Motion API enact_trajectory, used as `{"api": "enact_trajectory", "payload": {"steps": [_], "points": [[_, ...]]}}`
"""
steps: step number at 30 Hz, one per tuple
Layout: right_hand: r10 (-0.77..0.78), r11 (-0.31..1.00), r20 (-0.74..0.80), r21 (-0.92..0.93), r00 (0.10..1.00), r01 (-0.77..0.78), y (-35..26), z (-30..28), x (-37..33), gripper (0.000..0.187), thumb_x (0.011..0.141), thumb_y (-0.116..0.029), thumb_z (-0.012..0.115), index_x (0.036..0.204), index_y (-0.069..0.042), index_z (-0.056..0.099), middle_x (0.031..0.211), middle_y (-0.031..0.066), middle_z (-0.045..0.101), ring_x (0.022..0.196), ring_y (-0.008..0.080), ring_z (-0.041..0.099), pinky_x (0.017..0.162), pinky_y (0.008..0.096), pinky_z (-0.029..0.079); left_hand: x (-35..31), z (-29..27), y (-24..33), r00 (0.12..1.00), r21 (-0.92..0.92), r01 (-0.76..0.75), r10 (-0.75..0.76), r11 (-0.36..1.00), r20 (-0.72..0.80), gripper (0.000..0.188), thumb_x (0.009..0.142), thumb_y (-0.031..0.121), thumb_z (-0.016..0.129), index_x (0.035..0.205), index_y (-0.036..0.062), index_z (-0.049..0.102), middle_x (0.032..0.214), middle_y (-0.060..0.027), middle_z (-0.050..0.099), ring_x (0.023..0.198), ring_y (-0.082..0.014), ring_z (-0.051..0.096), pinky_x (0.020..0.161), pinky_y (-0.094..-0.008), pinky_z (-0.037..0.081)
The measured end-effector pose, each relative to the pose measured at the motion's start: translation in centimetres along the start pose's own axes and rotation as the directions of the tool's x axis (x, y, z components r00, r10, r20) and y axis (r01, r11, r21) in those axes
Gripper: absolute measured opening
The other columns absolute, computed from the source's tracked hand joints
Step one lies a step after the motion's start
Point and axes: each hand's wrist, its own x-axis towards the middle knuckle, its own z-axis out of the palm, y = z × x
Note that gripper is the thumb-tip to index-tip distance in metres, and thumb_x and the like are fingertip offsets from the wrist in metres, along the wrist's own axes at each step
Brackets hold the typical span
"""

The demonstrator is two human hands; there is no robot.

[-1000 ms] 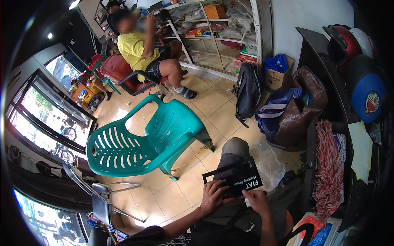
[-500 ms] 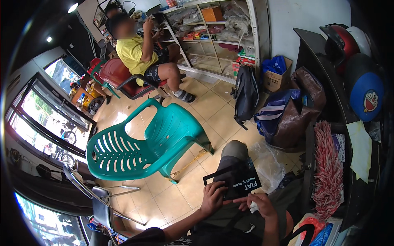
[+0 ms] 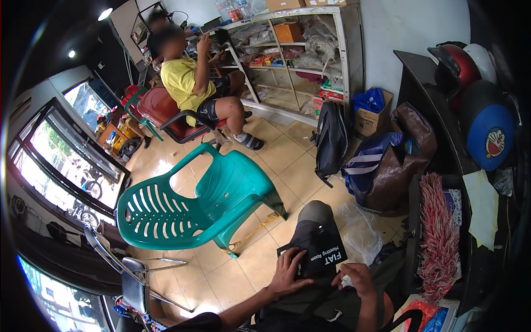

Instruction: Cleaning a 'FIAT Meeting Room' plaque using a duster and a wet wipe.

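A black sign plate with white lettering lies across my lap, close to my raised knee. My left hand holds its left side, fingers curled over the face and thumb stretched along the lower edge. At the plate's lower right corner is my right hand, its fingers closed on a crumpled white wad, perhaps tissue or cloth. The fingers hide most of the wad. A small white scrap rests on the dark cloth of my lap.
A green plastic chair stands ahead on the tiled floor. Right of my knee lies a clear plastic bag, beside bulky bags and a red-white duster. Farther off, a person in a yellow shirt sits on a red chair.
My left hand has spread and shifted over the plate's face. My right hand has drawn in its outstretched finger, apart from the left hand now. The view has tilted slightly.
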Motion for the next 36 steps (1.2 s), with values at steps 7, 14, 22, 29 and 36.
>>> {"api": "enact_trajectory", "payload": {"steps": [7, 14, 22, 29, 36], "points": [[0.014, 0.998, -0.177, -0.054, 0.984, -0.024, -0.1, 1.5, 0.3, 0.025, 0.092, -0.023, 0.068, 0.077, -0.004, 0.064, 0.062, 0.0011, 0.06, 0.048, 0.0049, 0.049, 0.043, 0.0206, 0.035, 0.8, -1.0, 0.2, 0.999, 0.043, 0.027, -0.027, 0.999, 0.02, 0.094, 0.066, 0.041, 0.081, 0.147, 0.0188, 0.038, 0.137, -0.0161, 0.04, 0.128, -0.0373, 0.038, 0.107, -0.048, 0.032], [-0.317, 0.922, -0.238, -0.303, 0.918, 0.24, -2.6, 2.3, 0.5, 0.019, 0.083, -0.008, 0.071, 0.101, 0.0, 0.069, 0.098, 0.0055, 0.061, 0.082, 0.0105, 0.057, 0.066, 0.0215, 0.045, 1.6, -2.7, 0.8, 0.993, 0.136, 0.02, -0.035, 0.991, 0.109, 0.096, 0.068, 0.044, 0.079, 0.149, 0.0201, 0.034, 0.131, -0.0149, 0.044, 0.124, -0.0337, 0.043, 0.102, -0.0474, 0.032], [-0.52, 0.748, -0.291, -0.608, 0.803, 0.264, -1.4, 3.2, 2.8, 0.034, 0.082, -0.007, 0.069, 0.115, -0.003, 0.062, 0.093, 0.0114, 0.065, 0.085, 0.0266, 0.065, 0.075, 0.0358, 0.053, 1.9, -3.3, 1.6, 0.986, 0.195, -0.01, -0.022, 0.981, 0.163, 0.099, 0.068, 0.049, 0.075, 0.151, 0.0183, 0.03, 0.131, -0.0163, 0.044, 0.122, -0.0342, 0.043, 0.1, -0.0475, 0.032], [-0.652, 0.346, 0.049, -0.868, 0.757, 0.355, 3.6, 8.2, 4.0, 0.016, 0.082, -0.01, 0.066, 0.095, -0.001, 0.067, 0.107, 0.0167, 0.059, 0.097, 0.0363, 0.057, 0.086, 0.0432, 0.047, 1.2, -1.4, 0.9, 1.0, 0.199, 0.011, -0.016, 0.98, 0.02, 0.091, 0.069, 0.04, 0.072, 0.149, 0.0177, 0.034, 0.131, -0.0178, 0.045, 0.116, -0.0354, 0.046, 0.101, -0.0453, 0.032], [-0.708, 0.513, -0.181, -0.796, 0.683, 0.321, 2.4, 5.8, 5.8, 0.018, 0.08, 0.004, 0.059, 0.097, -0.001, 0.063, 0.094, 0.0168, 0.057, 0.083, 0.0366, 0.059, 0.074, 0.0441, 0.049, 1.4, -1.3, 1.4, 0.999, 0.128, 0.035, -0.033, 0.991, -0.019, 0.089, 0.067, 0.037, 0.075, 0.146, 0.0182, 0.039, 0.131, -0.0144, 0.046, 0.118, -0.0346, 0.044, 0.102, -0.0457, 0.032]]}}
